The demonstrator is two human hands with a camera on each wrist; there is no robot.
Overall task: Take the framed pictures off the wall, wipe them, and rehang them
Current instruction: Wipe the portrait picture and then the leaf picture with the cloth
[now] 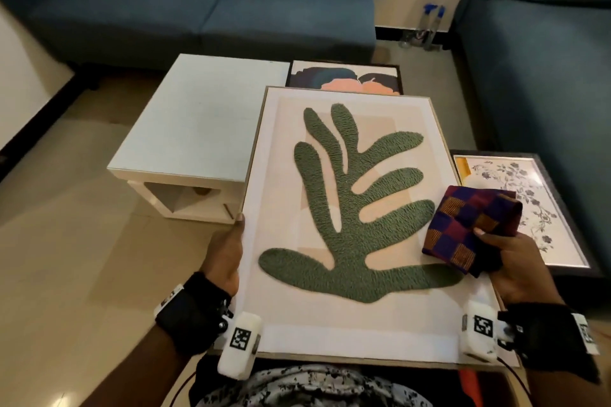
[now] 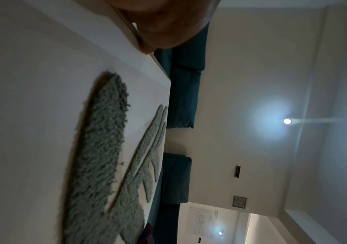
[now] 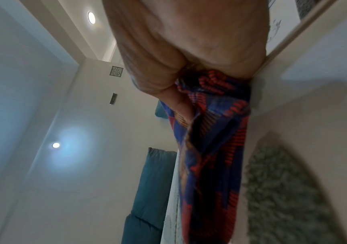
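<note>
Ceiling lights only in wrist views; fingers gripping leaf picture (image 1: 347, 208), checked cloth (image 1: 469, 228).

White-framed leaf picture (image 1: 350, 208) lies face-up, near; checked cloth (image 1: 469, 228) on its right edge; two more pictures (image 1: 344, 78) (image 1: 529, 208) beyond

A pale tiled floor (image 1: 66, 241) carries a low white side table, its tabletop (image 1: 198, 116) bare. Beyond the table a dark-framed picture (image 1: 344, 78) with peach and teal shapes lies near the blue sofa (image 1: 205, 10). To the right, 1 dark-framed floral picture (image 1: 515, 208) lies flat.
</note>
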